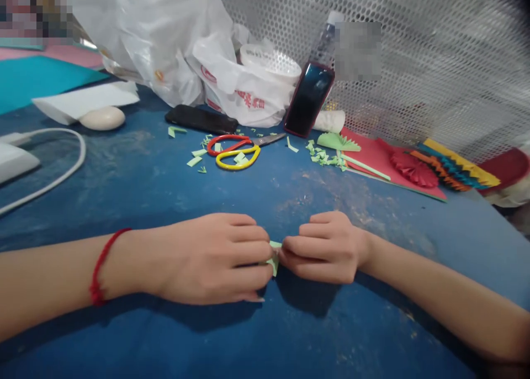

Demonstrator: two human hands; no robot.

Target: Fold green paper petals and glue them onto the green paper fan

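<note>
Left hand and right hand, close together, both pinch green paper over the blue surface. Step: apparently folding; next move likely calls for even pressure.

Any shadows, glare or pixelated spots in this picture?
Head view: soft shadows darken the table below the left hand and right hand; head view: bluish sheen on the leaning phone; head view: blocky pixelation beside the bottle and top left.

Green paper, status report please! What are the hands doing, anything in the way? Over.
Left hand and right hand pinching green paper. Paper partly hidden. Red-and-yellow-handled scissors and green scraps beyond the hands, not blocking.
</note>
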